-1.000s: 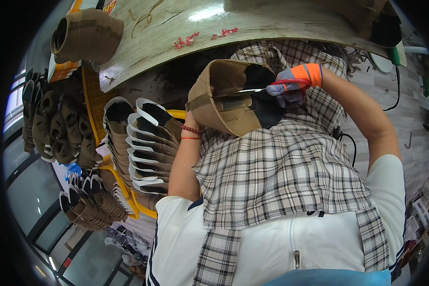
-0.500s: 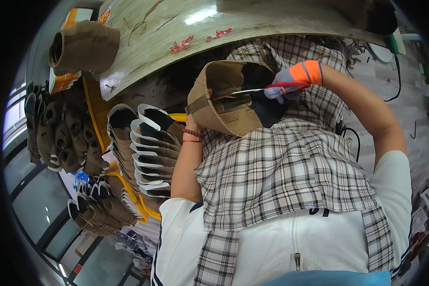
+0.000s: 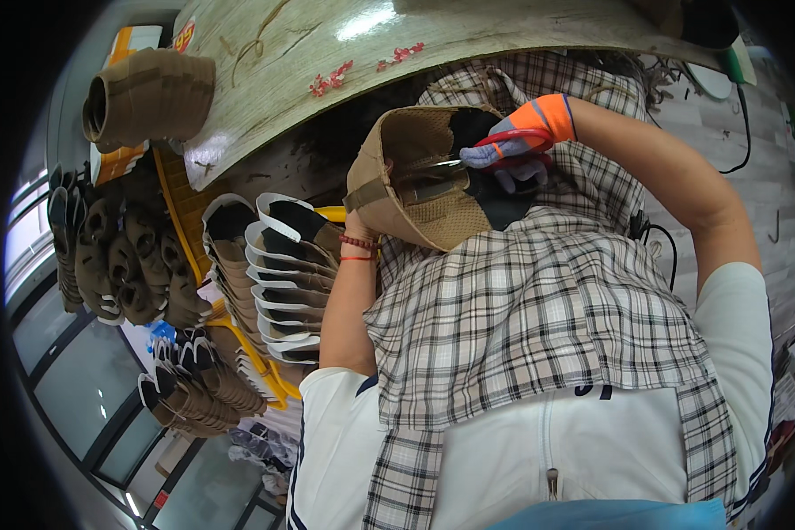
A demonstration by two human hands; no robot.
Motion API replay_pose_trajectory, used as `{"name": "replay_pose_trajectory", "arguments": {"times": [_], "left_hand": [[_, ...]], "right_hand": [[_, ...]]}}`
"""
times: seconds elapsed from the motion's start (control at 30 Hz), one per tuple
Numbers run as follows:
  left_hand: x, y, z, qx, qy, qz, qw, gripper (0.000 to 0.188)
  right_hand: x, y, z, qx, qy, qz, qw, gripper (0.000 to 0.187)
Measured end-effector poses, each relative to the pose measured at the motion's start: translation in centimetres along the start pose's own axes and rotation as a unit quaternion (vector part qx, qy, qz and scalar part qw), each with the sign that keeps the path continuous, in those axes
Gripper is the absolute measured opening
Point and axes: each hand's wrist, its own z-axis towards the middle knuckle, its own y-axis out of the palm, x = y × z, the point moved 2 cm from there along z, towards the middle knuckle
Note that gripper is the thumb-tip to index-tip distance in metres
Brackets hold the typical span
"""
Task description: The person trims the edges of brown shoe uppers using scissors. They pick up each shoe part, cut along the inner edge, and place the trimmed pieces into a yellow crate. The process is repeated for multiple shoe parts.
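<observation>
A tan cap (image 3: 415, 190) is held upside down over my plaid-shirted lap, its hollow facing me. My left hand (image 3: 359, 231) grips it from below at the left edge; only the wrist with red bracelets shows clearly. My right hand (image 3: 514, 152), in a grey glove with an orange cuff, holds red-handled scissors (image 3: 450, 164). The blades point left into the cap's inside, along a seam.
A wood-patterned tabletop (image 3: 327, 44) curves across the top, with a stack of tan caps (image 3: 146, 97) at its left end. A yellow crate (image 3: 265, 367) holds rows of cap pieces (image 3: 278, 265), and more stacked caps (image 3: 124, 256) lie to the left. A cable (image 3: 744, 97) hangs at right.
My right hand with the scissors has shifted a little left, further into the cap. The cap stays in my left hand in nearly the same place.
</observation>
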Motion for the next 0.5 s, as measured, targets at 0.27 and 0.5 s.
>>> {"name": "replay_pose_trajectory", "arguments": {"times": [0.27, 0.5], "left_hand": [[0.7, 0.6, -0.4, -0.001, 0.0, 0.022, 1.0, 0.023], [0.6, -0.2, -0.3, -0.002, -0.007, 0.034, 0.999, 0.022]], "right_hand": [[-0.2, -0.4, 0.6, 0.008, 0.02, -0.005, 1.0, 0.061], [1.0, 0.3, 1.5, 0.056, 0.007, -0.103, 0.993, 0.063]]}}
